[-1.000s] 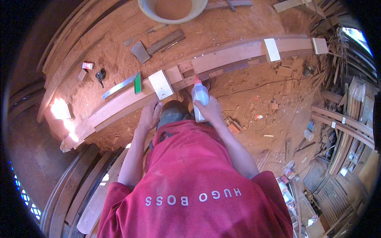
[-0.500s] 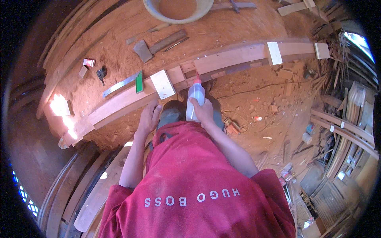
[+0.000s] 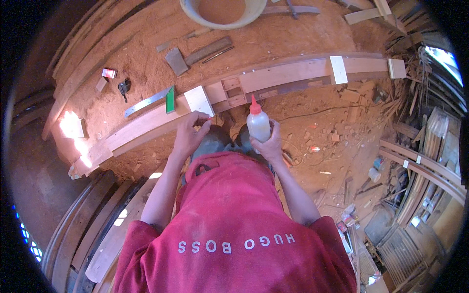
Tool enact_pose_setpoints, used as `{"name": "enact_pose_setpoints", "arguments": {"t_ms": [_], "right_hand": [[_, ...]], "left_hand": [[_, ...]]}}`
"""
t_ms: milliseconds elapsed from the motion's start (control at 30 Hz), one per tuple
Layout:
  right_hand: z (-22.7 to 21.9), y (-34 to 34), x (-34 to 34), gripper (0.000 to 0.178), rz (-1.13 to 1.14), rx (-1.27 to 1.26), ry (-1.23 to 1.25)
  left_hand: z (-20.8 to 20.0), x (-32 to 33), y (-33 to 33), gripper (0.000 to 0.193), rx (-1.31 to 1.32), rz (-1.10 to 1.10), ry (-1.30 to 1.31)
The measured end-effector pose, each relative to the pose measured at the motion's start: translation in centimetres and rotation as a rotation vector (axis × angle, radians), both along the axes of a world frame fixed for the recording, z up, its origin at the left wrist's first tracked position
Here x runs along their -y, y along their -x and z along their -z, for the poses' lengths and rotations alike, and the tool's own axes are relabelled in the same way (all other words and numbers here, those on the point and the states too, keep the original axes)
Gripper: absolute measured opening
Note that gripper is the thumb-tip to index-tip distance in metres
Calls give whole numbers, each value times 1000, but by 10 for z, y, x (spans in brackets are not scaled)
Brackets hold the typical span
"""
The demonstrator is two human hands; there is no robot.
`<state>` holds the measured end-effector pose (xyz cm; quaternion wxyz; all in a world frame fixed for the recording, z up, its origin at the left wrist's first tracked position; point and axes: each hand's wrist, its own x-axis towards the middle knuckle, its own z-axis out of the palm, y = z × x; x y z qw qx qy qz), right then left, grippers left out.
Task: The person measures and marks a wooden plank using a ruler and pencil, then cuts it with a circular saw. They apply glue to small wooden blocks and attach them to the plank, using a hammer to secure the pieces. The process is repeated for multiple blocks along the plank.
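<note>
My right hand [image 3: 268, 140] is wrapped round a squeeze bottle [image 3: 258, 125] with white contents and a red pointed nozzle. It is held nearly upright above my knees, its tip just short of the long wooden beam [image 3: 288, 71]. My left hand [image 3: 191, 134] pinches a small red piece [image 3: 210, 118], perhaps the nozzle's cap, near a white block [image 3: 198, 100] on the beam. Between the two hands, rectangular cutouts [image 3: 234, 93] show in the beam. Left of that block, a try square [image 3: 169, 100] with a green stock rests against the beam.
Beyond the beam lie a hatchet-like tool [image 3: 176, 61], a chisel [image 3: 198, 32] and a basin [image 3: 222, 24] of reddish material. More pale blocks [image 3: 337, 70] sit along the beam to the right. Boards [image 3: 425, 171] are stacked at right, and wood scraps litter the ground.
The bottle has moved right and away from the beam's cutouts, in my right hand. My left hand has risen toward the white block, and a small red piece now shows at its fingertips.
</note>
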<state>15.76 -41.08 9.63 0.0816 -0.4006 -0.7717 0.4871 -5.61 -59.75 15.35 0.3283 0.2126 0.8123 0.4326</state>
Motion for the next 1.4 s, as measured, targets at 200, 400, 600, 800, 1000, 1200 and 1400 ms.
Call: {"name": "enact_pose_setpoints", "arguments": {"t_ms": [200,400,600,800,1000,1200,1400], "right_hand": [[-33,-12,-24,78,-186,-75,-139],[-55,-4,-39,77,-283,-238,-362],[-72,10,-51,76,-299,-269,-449],[-82,18,-67,76,-350,-291,-457],[-80,22,-87,74,-373,-274,-442],[-78,25,-119,73,-411,-281,-394],[-90,30,-173,76,-509,-332,-479]], "left_hand": [[-52,-53,3,18,92,22,-149],[-79,-67,11,17,-16,186,-234],[-91,-71,18,17,-59,227,-243],[-104,-75,25,16,-98,268,-199],[-111,-90,28,17,-117,270,-171],[-108,-112,17,18,-140,188,-127],[-116,-144,15,16,-116,227,-93]]}}
